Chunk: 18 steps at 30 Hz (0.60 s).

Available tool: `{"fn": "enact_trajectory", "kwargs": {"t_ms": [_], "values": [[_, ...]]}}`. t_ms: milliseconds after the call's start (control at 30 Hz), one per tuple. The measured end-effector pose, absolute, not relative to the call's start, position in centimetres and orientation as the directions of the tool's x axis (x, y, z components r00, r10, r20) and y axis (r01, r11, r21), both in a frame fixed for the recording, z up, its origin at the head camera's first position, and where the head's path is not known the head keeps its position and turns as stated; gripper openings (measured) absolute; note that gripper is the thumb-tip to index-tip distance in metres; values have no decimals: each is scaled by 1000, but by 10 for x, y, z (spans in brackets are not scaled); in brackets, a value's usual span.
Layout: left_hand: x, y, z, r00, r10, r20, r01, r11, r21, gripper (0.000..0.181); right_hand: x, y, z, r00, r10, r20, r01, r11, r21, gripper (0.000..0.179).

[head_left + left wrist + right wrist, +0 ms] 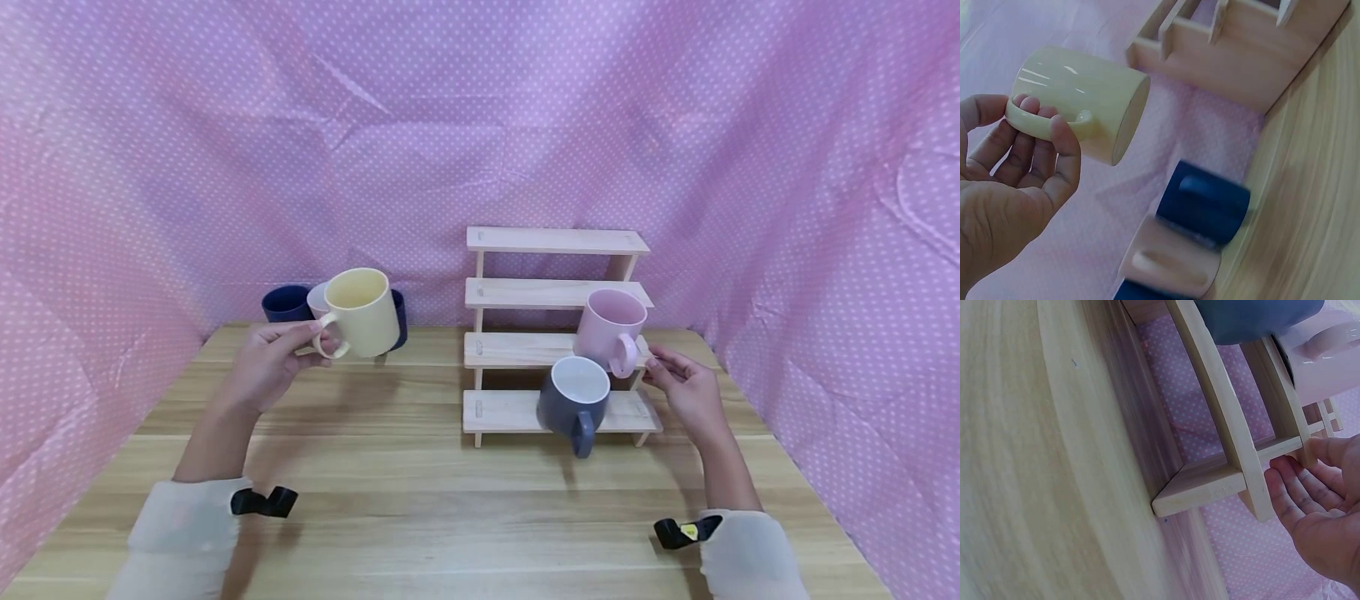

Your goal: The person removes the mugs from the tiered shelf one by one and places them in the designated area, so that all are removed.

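My left hand [264, 367] holds a pale yellow mug [365, 312] by its handle, above the table's back left. In the left wrist view, fingers curl through the handle of the yellow mug [1079, 94]. On the right, my right hand [686, 396] pinches the end of a board of the stepped wooden shelf [510, 350], thumb above and fingers below. A pink mug [611, 325] sits on the second board from the bottom. On the lowest board stands a grey mug [573, 400] with a white inside, its handle towards me.
Behind the yellow mug, a dark blue mug [287, 304], a pale pink mug [1169, 256] and another dark blue mug [1204, 203] stand in a row at the back left. The wooden table [420, 508] meets a pink polka-dot cloth [420, 150] at the back and sides.
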<state>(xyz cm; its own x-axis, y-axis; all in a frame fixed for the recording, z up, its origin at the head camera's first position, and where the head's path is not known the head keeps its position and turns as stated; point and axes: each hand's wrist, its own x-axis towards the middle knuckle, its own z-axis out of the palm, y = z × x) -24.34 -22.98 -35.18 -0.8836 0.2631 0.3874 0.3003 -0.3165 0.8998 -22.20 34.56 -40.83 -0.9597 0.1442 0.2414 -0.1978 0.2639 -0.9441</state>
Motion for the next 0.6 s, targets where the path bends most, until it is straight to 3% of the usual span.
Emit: {"fn": "enact_trajectory", "kwargs": {"t_ms": [267, 600], "values": [[-247, -261, -358, -914, 208, 349, 261, -358, 896, 30, -223, 346, -410, -963, 153, 221, -175, 270, -947, 54], [-254, -298, -371, -941, 181, 285, 231, -273, 934, 29, -221, 346, -407, -957, 153, 246, -189, 311, -931, 50]]}}
